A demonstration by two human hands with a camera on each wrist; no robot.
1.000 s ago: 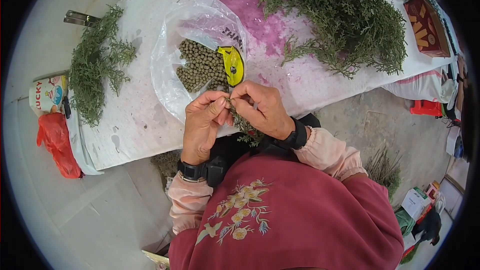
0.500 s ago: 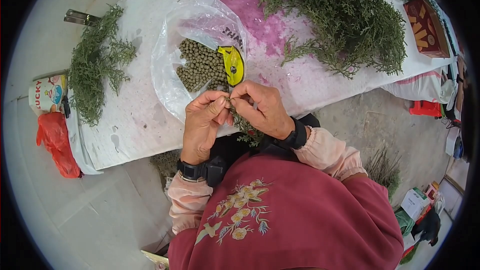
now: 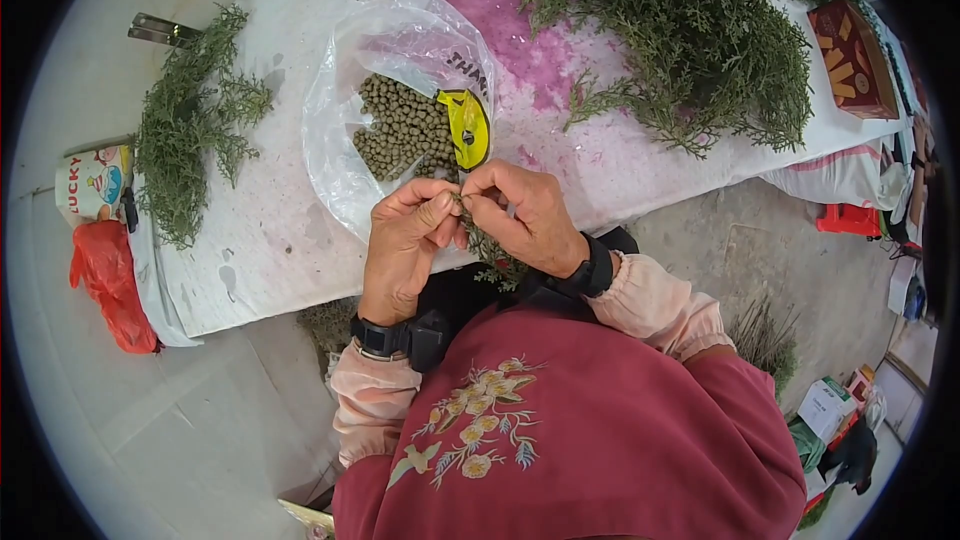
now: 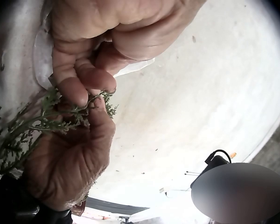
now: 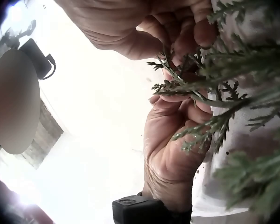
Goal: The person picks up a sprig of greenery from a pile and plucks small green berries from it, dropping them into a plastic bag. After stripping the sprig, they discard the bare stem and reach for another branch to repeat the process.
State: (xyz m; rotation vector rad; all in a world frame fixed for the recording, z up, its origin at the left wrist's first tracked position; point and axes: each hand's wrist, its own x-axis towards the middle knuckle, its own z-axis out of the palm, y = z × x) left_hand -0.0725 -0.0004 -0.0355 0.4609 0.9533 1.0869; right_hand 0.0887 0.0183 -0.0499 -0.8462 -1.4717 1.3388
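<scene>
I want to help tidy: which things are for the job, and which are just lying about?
For the job: twig, held by left hand and right hand; probably green branches, brown pellets too.

Seemingly just lying about: red bag, biscuit box.

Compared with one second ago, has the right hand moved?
No, not visibly: in the head view, the right hand keeps its place against the purple stain on the table.

You wear a dark red top (image 3: 620, 420), its front embroidery (image 3: 480, 410) showing yellow flowers, blue-tinged leaves and a pale bird. Your sleeves (image 3: 655, 310) are mottled pale pink, gathered at the cuffs. Black straps (image 3: 599, 268) ring both wrists; your left wrist also carries a boxy black unit (image 3: 430, 342). Your hands (image 3: 405, 250) are bare.
</scene>
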